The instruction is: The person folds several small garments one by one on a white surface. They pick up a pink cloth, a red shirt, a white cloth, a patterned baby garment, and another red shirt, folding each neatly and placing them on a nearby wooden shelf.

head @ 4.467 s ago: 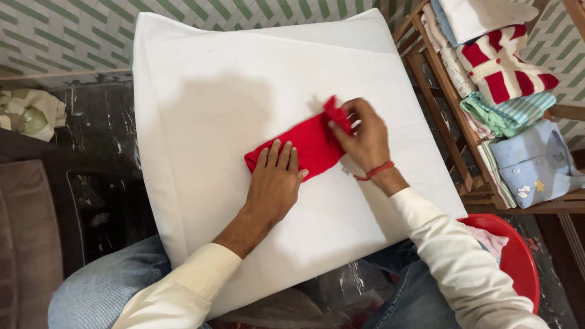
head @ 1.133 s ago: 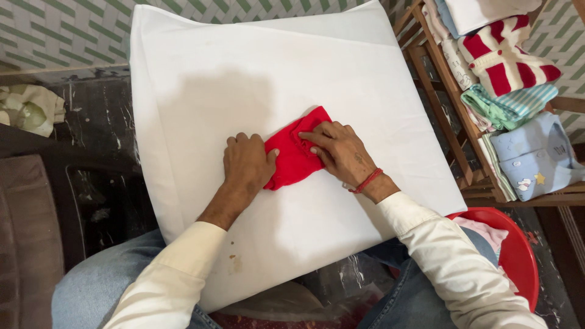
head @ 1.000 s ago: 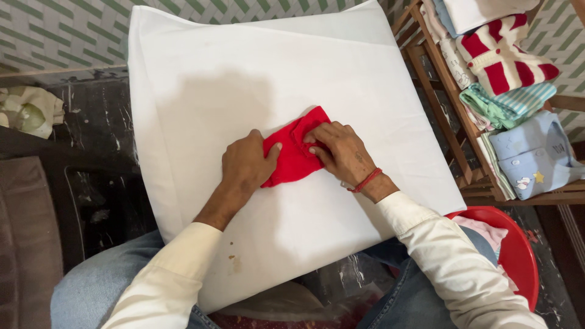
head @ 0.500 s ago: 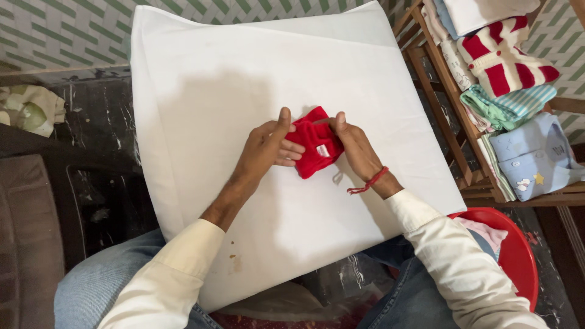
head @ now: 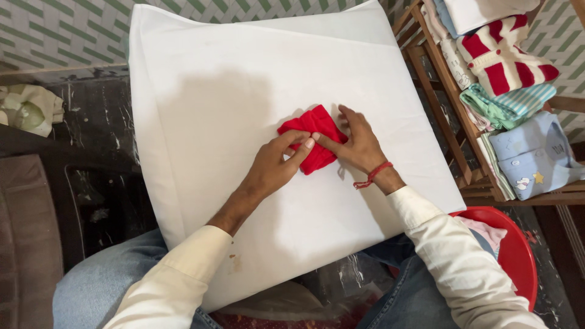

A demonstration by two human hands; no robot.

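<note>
A small red garment (head: 311, 128), folded into a compact bundle, lies on a white cloth-covered board (head: 201, 91) resting over my lap. My left hand (head: 277, 167) grips its lower left side, with the thumb and fingers on the fabric. My right hand (head: 356, 143), with a red thread band at the wrist, holds the bundle's right edge, fingers pressed against it. Both hands meet over the garment's lower part.
A wooden rack (head: 439, 79) at the right holds folded clothes: a red-and-white striped piece (head: 506, 61), a green striped one (head: 509, 106), a pale blue one (head: 536, 161). A red tub (head: 518, 256) with clothes sits by my right knee. A crumpled cloth (head: 27, 109) lies on the dark floor at left.
The red garment went from a long flat strip to a tight folded bundle. Both hands lifted and turned it half a second ago; now it is down on the white board again.
</note>
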